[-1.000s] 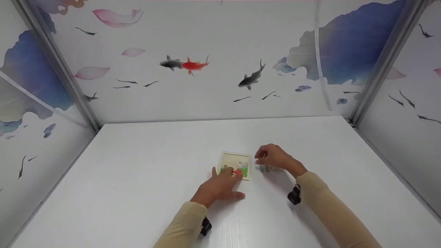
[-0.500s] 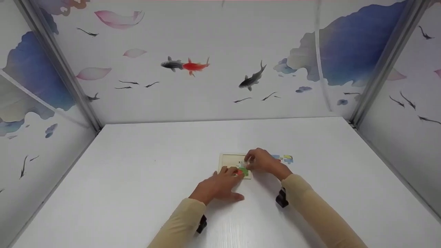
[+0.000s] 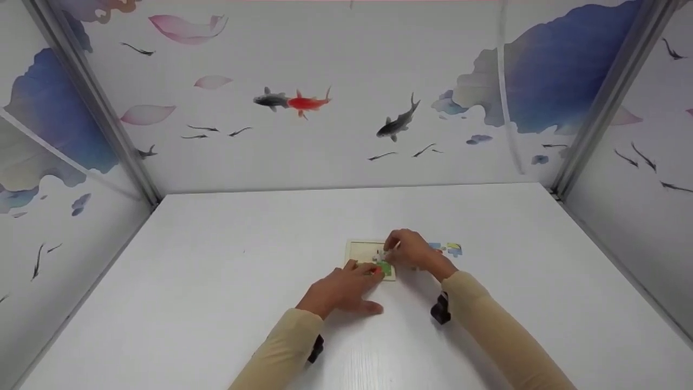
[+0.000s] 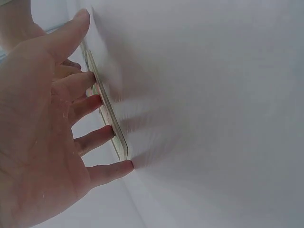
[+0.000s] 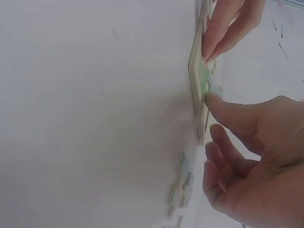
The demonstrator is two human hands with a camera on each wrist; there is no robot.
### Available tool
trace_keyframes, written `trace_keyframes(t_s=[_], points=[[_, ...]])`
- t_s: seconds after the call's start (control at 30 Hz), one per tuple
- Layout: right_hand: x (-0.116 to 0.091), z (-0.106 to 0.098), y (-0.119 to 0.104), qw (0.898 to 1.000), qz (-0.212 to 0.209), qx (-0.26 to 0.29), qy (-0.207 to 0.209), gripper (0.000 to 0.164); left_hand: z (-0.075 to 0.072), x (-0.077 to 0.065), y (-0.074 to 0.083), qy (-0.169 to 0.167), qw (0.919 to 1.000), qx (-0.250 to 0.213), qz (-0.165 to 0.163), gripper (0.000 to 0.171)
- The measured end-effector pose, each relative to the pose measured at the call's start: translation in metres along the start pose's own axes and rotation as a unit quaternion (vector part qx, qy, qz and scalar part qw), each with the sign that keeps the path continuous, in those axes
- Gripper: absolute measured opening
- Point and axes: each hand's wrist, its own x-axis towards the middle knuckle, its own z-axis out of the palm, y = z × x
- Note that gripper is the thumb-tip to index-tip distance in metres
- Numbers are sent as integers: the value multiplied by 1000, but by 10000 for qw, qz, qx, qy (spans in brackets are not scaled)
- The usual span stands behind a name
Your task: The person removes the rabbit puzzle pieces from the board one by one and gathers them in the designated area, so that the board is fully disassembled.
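A small wooden jigsaw puzzle board [image 3: 361,249] lies on the white table, with green, red and white pictured pieces fitted along its near part. My left hand [image 3: 342,288] rests its spread fingertips on the board's near side; in the left wrist view, the little finger [image 4: 111,172] reaches past the board's corner. Over the right side of the board, my right hand [image 3: 412,251] pinches a puzzle piece [image 3: 380,255], mostly hidden by the fingers. The right wrist view shows the right thumb [image 5: 232,111] down at the board's surface, other fingers loosely curled.
Loose puzzle pieces [image 3: 453,249] with blue and yellow pictures lie right of the board, partly behind the right hand. Those pieces [image 5: 181,183] appear edge-on in the right wrist view. A printed back wall [image 3: 346,151] and side walls enclose the white table [image 3: 243,303].
My right hand has moved left from the loose pieces onto the board's right side, then stayed there with slight finger shifts. The left hand has stayed nearly still on the board.
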Motion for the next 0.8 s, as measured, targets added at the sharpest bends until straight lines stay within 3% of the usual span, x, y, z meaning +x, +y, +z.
trace_keyframes(t_s=[0.37,0.57,0.8], points=[[-13,-20,3,9937,-512,679,735,8,1,0,4,-148,9998,122,-42,81],[-28,-45,16,9949,-347,671,669,12,2,-1,9,-147,9997,34,-187,82],[-54,-70,46,9945,-475,491,795,11,2,-4,13,-127,9996,-17,-255,81]])
